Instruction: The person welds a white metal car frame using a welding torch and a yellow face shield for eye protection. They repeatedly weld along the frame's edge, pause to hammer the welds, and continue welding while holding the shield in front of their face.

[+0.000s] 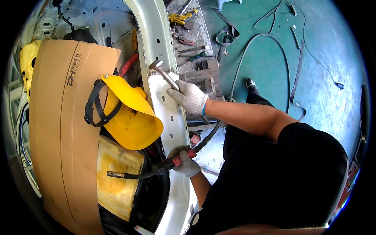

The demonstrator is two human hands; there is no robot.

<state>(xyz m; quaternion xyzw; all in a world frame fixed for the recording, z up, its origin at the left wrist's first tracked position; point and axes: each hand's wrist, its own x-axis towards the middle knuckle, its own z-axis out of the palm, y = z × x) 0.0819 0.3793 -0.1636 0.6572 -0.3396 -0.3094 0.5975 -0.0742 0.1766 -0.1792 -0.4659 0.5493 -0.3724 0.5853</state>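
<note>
A metal hammer (pixel 167 77) is gripped by its handle in my gloved right hand (pixel 191 96). Its head hangs over the silver car body sill (pixel 157 47), beside a bright bare patch; contact cannot be judged. Lower down, my gloved left hand (pixel 184 162) is wrapped round the red and black handle of a welding torch (pixel 168 163). The torch's neck and nozzle point left, above a yellowed pad (pixel 116 176). Between torch and hammer, a yellow welding mask (pixel 131 113) with a black headband rests partly on a cardboard sheet (pixel 58 113).
Right of the sill, a worn bench bears a vise-like metal block (pixel 204 80), red-handled pliers (pixel 186 41), a green screwdriver (pixel 197 56) and a yellow tool (pixel 182 18). A grey cable (pixel 286 58) and a dark strap (pixel 298 72) lie across the green floor (pixel 325 47).
</note>
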